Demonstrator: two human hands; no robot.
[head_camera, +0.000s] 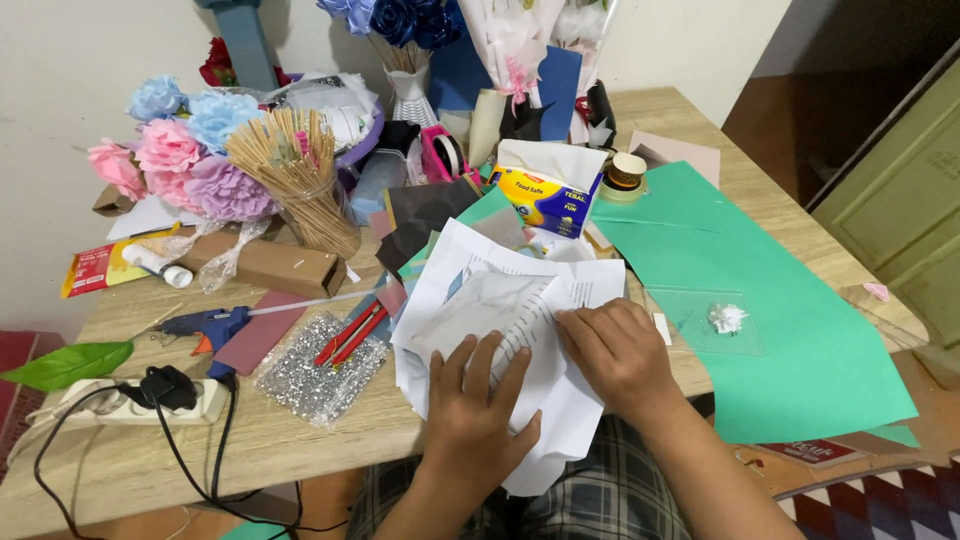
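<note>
White paper stack (500, 310) sits at the near table (300, 440) edge, middle — my left hand (478, 405) and right hand (620, 350) both lie flat on it, fingers spread, gripping nothing. Green sheet (800, 300) right, glue gun (205, 325) left.

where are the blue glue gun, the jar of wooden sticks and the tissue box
blue glue gun (205, 323), head view, on its body
jar of wooden sticks (322, 220), head view, on the glass
tissue box (545, 200), head view, on its front face
</note>
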